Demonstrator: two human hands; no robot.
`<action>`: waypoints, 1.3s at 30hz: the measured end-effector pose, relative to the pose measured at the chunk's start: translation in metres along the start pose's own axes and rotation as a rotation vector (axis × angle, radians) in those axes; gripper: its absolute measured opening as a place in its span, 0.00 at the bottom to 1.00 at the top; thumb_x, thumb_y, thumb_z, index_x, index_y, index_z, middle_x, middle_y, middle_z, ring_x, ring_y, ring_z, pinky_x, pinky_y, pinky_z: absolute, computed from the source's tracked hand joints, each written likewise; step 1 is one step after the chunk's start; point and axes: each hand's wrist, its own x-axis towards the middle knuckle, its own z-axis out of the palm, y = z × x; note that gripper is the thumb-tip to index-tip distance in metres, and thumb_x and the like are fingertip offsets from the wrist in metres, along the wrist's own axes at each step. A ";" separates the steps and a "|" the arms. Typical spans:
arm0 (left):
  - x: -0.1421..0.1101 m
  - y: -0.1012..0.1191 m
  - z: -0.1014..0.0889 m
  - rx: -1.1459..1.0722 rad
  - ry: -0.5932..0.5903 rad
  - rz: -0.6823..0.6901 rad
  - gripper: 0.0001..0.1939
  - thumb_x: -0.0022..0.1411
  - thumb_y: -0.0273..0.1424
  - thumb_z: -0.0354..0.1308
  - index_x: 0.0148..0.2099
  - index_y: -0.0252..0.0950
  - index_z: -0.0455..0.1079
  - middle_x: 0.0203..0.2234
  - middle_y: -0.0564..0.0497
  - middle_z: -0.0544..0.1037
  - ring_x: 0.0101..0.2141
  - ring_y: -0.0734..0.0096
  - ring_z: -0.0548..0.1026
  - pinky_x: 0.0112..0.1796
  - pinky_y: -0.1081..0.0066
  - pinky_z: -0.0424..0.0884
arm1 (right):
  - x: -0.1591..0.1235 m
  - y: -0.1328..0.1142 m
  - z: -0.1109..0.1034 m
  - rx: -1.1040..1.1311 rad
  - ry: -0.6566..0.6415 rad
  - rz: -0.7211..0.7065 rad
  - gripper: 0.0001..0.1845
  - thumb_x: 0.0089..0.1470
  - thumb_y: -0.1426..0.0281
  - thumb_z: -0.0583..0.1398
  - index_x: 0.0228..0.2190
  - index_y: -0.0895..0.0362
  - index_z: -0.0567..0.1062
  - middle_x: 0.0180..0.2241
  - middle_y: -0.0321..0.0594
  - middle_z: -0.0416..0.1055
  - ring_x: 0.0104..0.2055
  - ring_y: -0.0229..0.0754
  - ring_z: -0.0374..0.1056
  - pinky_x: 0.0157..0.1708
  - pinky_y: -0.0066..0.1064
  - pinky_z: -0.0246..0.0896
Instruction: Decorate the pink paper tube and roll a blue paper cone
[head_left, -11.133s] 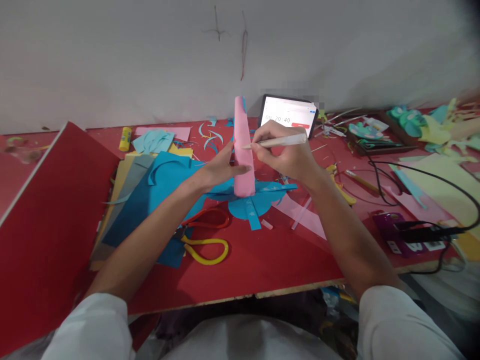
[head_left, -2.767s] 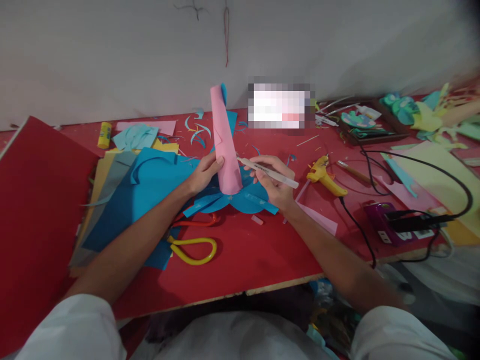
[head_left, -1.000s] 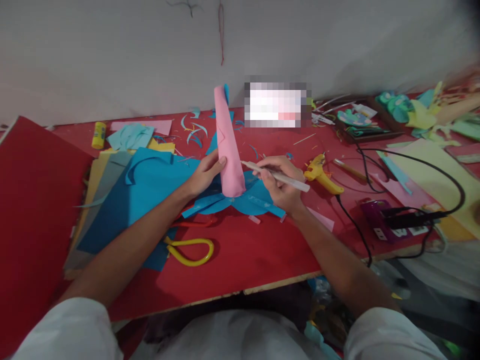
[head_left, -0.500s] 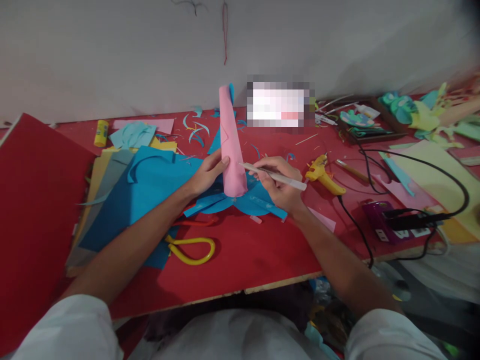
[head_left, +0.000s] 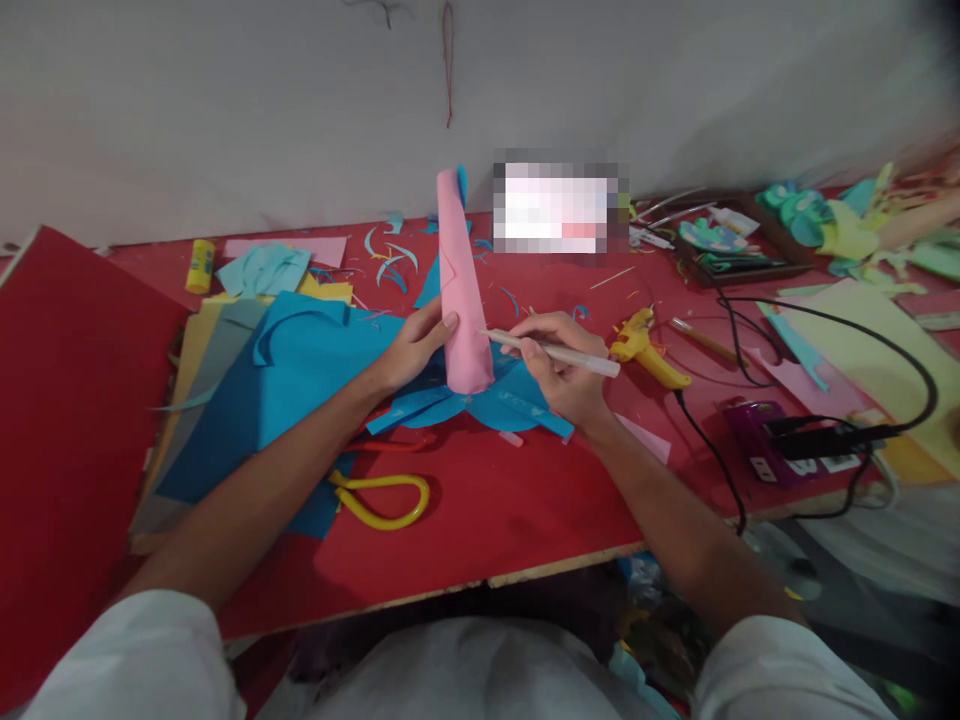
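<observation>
A long pink paper tube [head_left: 463, 290] stands tilted in front of me, with a thin wavy line along its side. Blue paper pieces [head_left: 525, 390] spread out beneath and behind it. My left hand [head_left: 421, 345] grips the tube's lower left side, thumb on the front. In my right hand [head_left: 566, 365] is a slim pale pen [head_left: 581, 358], its tip at or very near the tube's lower right side. Yellow-handled scissors [head_left: 386, 500] lie on the red table [head_left: 495, 520] below the tube.
Blue sheets [head_left: 322, 350] are stacked at the left, near a yellow glue stick [head_left: 200, 266]. To the right lie a yellow glue gun [head_left: 646, 348] with its cord, a purple box [head_left: 757, 440] with cables and a dark tray [head_left: 780, 255] of supplies. Paper scraps litter the back.
My right hand and the pen's rear end have shifted very slightly to the right. The tube and my left hand stay nearly the same.
</observation>
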 end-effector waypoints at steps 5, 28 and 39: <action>0.000 0.000 0.000 -0.025 -0.001 -0.005 0.30 0.67 0.58 0.60 0.51 0.36 0.76 0.44 0.44 0.83 0.46 0.58 0.79 0.49 0.62 0.76 | 0.001 -0.001 0.000 -0.002 0.006 0.012 0.09 0.68 0.61 0.62 0.41 0.52 0.79 0.35 0.38 0.82 0.36 0.40 0.81 0.36 0.32 0.79; 0.000 -0.002 -0.001 -0.011 -0.012 0.000 0.31 0.67 0.59 0.59 0.53 0.35 0.75 0.43 0.44 0.82 0.45 0.59 0.78 0.48 0.63 0.76 | 0.003 -0.006 -0.003 -0.025 -0.018 -0.021 0.08 0.67 0.65 0.61 0.36 0.53 0.78 0.31 0.35 0.80 0.32 0.38 0.79 0.32 0.30 0.73; 0.000 -0.005 -0.001 -0.001 -0.010 0.014 0.30 0.68 0.57 0.59 0.54 0.35 0.75 0.45 0.44 0.82 0.46 0.60 0.79 0.49 0.63 0.76 | 0.005 -0.010 -0.004 -0.004 -0.036 -0.039 0.06 0.67 0.68 0.62 0.36 0.53 0.78 0.30 0.35 0.80 0.31 0.38 0.78 0.32 0.30 0.72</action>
